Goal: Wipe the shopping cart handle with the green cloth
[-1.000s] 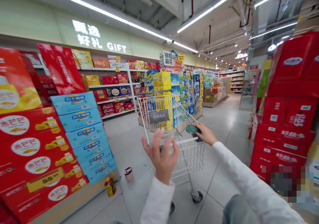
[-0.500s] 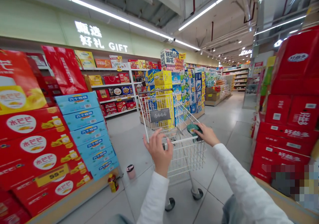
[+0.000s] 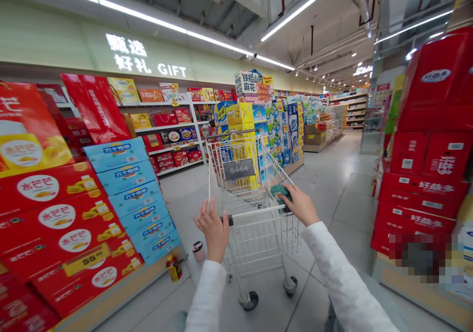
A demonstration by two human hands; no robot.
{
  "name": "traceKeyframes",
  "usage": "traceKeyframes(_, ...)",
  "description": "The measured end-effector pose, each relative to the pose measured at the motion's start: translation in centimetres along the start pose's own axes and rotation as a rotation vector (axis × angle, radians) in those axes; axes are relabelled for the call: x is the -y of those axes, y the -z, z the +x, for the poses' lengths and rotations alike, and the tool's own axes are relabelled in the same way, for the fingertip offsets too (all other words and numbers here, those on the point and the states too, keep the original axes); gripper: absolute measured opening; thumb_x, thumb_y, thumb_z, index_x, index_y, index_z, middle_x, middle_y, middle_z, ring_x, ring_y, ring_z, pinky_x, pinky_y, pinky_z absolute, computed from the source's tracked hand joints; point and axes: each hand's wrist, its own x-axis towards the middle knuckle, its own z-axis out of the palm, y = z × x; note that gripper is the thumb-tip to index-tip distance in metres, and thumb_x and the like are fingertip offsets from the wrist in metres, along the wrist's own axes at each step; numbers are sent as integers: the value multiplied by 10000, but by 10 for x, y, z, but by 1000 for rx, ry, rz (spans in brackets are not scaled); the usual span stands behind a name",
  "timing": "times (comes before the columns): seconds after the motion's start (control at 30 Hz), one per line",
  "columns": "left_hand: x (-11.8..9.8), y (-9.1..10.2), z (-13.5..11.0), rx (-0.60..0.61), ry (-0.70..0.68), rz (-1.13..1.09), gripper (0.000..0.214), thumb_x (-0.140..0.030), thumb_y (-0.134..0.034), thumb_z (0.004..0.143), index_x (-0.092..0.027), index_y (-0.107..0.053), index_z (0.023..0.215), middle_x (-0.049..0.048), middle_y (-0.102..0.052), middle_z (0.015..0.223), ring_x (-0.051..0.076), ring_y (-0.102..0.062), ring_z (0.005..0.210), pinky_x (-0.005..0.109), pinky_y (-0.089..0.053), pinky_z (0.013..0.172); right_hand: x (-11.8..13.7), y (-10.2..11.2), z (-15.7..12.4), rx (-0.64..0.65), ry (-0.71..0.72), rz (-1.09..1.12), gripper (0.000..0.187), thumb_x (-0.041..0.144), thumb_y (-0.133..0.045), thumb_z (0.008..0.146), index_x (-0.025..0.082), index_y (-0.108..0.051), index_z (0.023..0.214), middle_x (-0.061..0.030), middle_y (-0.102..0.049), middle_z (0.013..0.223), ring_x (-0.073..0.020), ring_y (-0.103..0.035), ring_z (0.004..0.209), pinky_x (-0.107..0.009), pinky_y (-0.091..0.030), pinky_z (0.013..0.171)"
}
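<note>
A wire shopping cart (image 3: 254, 243) stands in front of me with its far bar (image 3: 232, 134) pointing away. My left hand (image 3: 213, 231) is raised at the near left corner of the cart, beside a black corner piece (image 3: 230, 220). Its fingers are apart and nothing shows in them. At the near right corner, my right hand (image 3: 302, 205) is closed over the rim and a dark green item (image 3: 280, 191), whose kind I cannot make out. The visible part of the basket shows bare wire, and a grey plaque (image 3: 238, 169) hangs on the far panel.
Stacked red cartons (image 3: 59, 233) and light blue cartons (image 3: 135, 194) line my left. A pink cup (image 3: 198, 251) and a small bottle (image 3: 173, 268) stand on the floor beside them. More red cartons (image 3: 417, 194) rise on the right. Ahead is a yellow and blue box display (image 3: 242, 115).
My left hand has moved left and down, away from the cart's middle. The right hand has shifted slightly left and remains on the corner. The view has turned a little.
</note>
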Motion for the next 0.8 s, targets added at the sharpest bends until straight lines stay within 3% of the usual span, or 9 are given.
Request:
traceKeyframes(0.3, 77, -11, 27, -99, -25, -192, 546, -361, -316, 909, -118, -251, 1393, 208, -331, 1351, 310, -314, 1282, 544, -269, 1048, 90, 6, -29, 119, -94, -93, 338, 336, -421, 920, 233, -462, 1239, -72, -558, 1026, -161, -605, 767, -242, -388, 591)
traceKeyframes(0.4, 106, -14, 39, -43, -69, -325, 543, -356, -317, 906, -145, -230, 1398, 190, -314, 1334, 278, -341, 1268, 510, -311, 1047, 112, 5, -38, 109, -83, -78, 334, 334, -427, 920, 233, -458, 1237, -70, -550, 1017, -163, -604, 756, -246, -391, 583)
traceKeyframes(0.57, 132, -17, 55, 152, -70, -370, 423, -373, -272, 904, -158, -461, 1216, 145, -419, 1193, 243, -448, 1161, 467, -351, 1040, 134, 6, -50, 69, -82, 1, 328, 323, -438, 914, 238, -470, 1229, -64, -560, 998, -174, -599, 750, -259, -407, 571)
traceKeyframes(0.67, 134, -21, 59, 202, -91, -377, 411, -372, -234, 908, -168, -528, 1111, 131, -437, 1171, 224, -473, 1123, 439, -361, 1035, 135, 11, -57, -28, -80, 151, 324, 337, -420, 917, 234, -479, 1218, -75, -568, 1030, -188, -597, 823, -276, -441, 620)
traceKeyframes(0.8, 141, -32, 70, 216, -111, -363, 385, -332, -233, 897, -168, -572, 972, 136, -457, 1146, 231, -440, 1163, 434, -352, 1035, 114, 26, -65, -363, -99, 408, 345, 375, -431, 907, 227, -470, 1216, -77, -570, 1101, -207, -547, 1020, -347, -445, 843)
